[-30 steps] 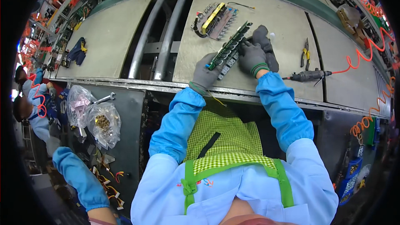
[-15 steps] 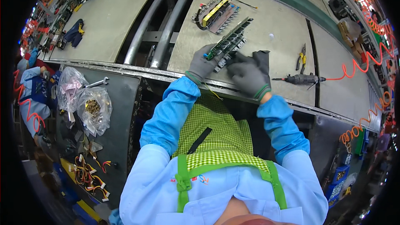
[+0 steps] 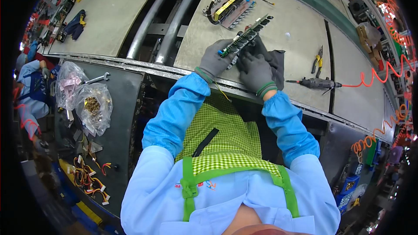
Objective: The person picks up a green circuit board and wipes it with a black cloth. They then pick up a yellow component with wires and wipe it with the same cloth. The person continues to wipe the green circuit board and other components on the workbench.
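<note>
A narrow green circuit board (image 3: 247,35), lined with dark round parts, is tilted up on edge over the metal worktable. In a dark grey glove, my left hand (image 3: 216,59) is closed around the board's near left end. My right hand (image 3: 256,68), gloved alike, has its bent fingers against the board's right side; some fingertips are hidden behind it. Beside and partly behind the right hand is a dark cloth-like piece (image 3: 277,62). Beyond the board lies a metal plate assembly (image 3: 235,16) with a yellow-wrapped block and a loose dark cable.
On the right lie an air screwdriver (image 3: 317,83) with an orange coiled hose and yellow-handled pliers (image 3: 318,62). Metal rollers (image 3: 170,35) fill a table gap. At left, a side bench holds bags of small parts (image 3: 92,105), a wrench (image 3: 98,78) and wire bundles (image 3: 89,178). Another person (image 3: 35,88) works far left.
My right hand, blurred before, has come in closer to the board. The board has shifted slightly up and right in the picture. My left hand keeps its hold.
</note>
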`<state>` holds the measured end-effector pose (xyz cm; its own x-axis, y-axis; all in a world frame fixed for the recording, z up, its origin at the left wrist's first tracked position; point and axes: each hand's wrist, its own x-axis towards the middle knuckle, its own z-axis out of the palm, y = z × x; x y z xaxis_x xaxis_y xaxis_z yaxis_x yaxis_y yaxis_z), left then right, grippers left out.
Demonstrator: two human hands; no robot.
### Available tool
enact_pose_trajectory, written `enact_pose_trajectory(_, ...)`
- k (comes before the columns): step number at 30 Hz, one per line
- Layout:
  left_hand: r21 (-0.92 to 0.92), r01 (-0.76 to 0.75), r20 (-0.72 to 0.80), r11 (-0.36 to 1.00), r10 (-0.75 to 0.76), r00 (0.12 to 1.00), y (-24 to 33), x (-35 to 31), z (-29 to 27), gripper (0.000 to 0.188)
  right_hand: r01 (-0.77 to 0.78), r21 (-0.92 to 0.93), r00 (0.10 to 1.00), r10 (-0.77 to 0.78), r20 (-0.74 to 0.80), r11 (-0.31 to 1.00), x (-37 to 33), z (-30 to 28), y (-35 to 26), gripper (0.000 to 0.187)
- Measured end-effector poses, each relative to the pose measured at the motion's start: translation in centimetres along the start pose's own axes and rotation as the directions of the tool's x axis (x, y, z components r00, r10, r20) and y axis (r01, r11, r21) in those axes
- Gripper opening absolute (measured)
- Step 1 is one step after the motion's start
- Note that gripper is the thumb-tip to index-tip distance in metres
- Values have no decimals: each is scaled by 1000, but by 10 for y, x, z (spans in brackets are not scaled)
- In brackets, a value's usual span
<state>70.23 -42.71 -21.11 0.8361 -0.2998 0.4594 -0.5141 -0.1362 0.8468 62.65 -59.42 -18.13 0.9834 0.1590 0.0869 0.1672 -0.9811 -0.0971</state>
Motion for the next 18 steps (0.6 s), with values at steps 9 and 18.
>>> enact_pose_trajectory(9,-78,123,80,989,-117,990,4,6,-6,37,-81,157,981,106,-159,984,24,-45,47,35)
enact_pose_trajectory(18,14,-37,4,999,37,999,-4,6,2,34,-34,-99,996,42,84,995,13,-15,20,44)
